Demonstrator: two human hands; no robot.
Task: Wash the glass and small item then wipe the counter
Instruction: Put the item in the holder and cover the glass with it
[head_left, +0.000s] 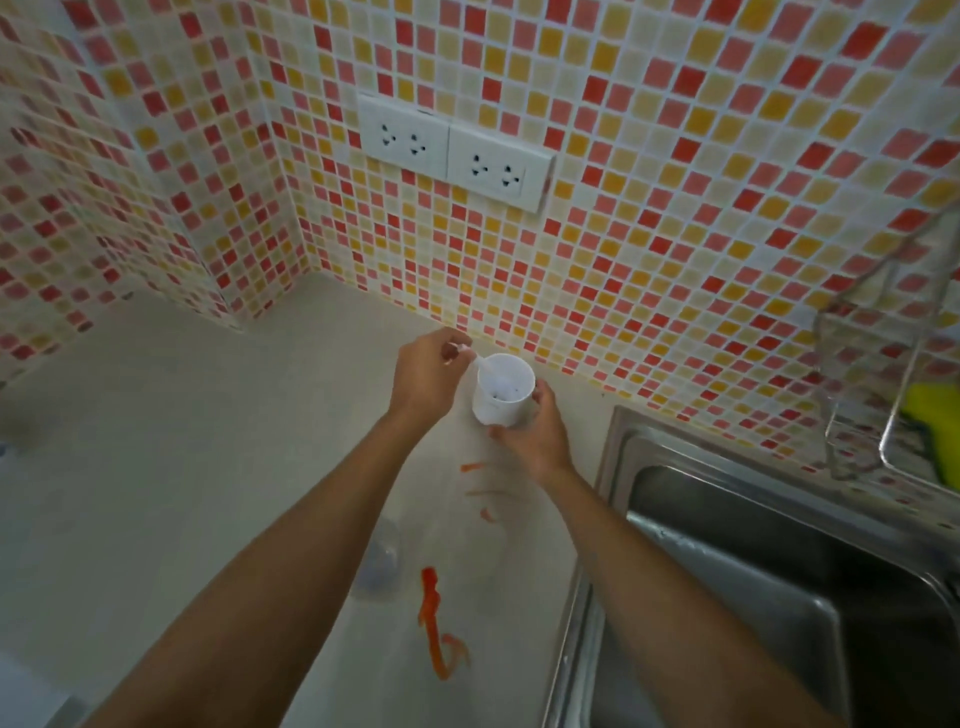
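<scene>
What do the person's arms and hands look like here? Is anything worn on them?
Both forearms are bare up to the frame's lower edge: no sleeves show. The left hand and right hand wear no gloves, and no watch, bracelet or ring is visible on wrists or fingers.

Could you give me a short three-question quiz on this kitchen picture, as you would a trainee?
1. True or false: the right hand grips the white cup.
2. What does the left hand pinch? A) white spoon B) sponge C) knife
3. Which colour are the smears on the counter?

Key: 1 true; 2 A; 3 orange-red.
</scene>
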